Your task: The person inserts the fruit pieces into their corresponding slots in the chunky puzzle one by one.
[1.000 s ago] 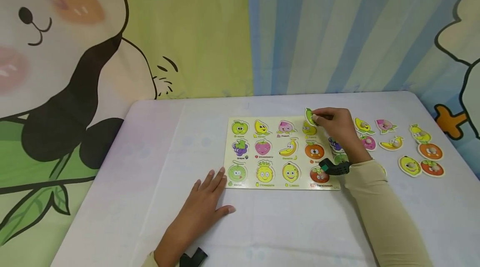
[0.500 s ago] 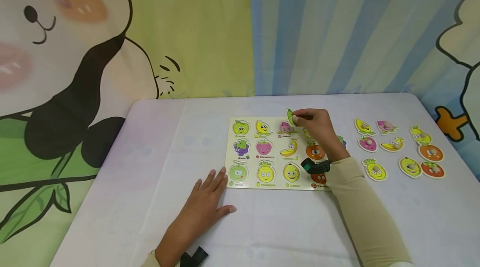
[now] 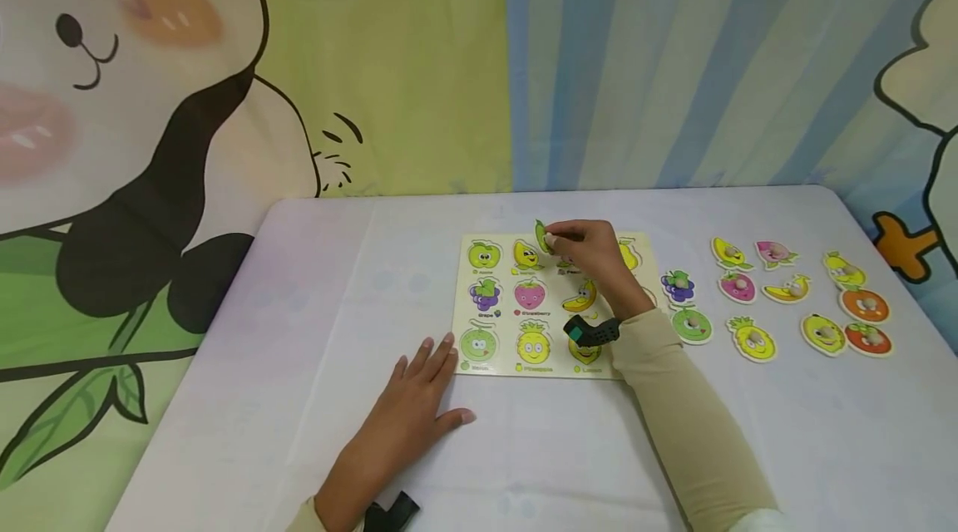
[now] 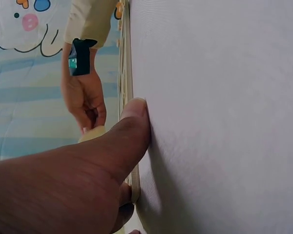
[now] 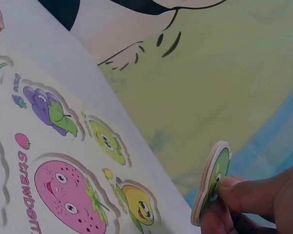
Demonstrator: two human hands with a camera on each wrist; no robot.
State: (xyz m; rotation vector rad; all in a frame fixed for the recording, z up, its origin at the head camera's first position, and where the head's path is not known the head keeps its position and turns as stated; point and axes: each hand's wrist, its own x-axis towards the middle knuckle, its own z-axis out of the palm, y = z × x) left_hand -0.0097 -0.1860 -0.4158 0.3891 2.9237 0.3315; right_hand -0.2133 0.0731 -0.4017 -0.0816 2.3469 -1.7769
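Note:
My right hand point(image 3: 591, 253) pinches a green fruit puzzle piece point(image 3: 541, 236) above the top row of the fruit board point(image 3: 504, 324). In the right wrist view this wooden piece point(image 5: 210, 185) stands on edge between thumb and fingers, above and apart from the board, its printed face partly hidden. Beneath the hand, some of the board's pictures are covered. My left hand point(image 3: 407, 411) lies on the table with fingers stretched out, fingertips at the board's lower left corner. The left wrist view shows its thumb point(image 4: 132, 124) extended near the board's edge.
Loose fruit pieces lie right of the board, among them grapes point(image 3: 678, 287), a melon point(image 3: 692, 324), a pineapple point(image 3: 753, 340), a banana point(image 3: 787, 289) and a lemon point(image 3: 823, 335). A printed cloth backdrop point(image 3: 419, 83) rises behind the white table point(image 3: 359, 283).
My right hand has moved left across the top of the board with the green fruit piece, uncovering the grape and melon pieces at the right. My left hand has stayed in place.

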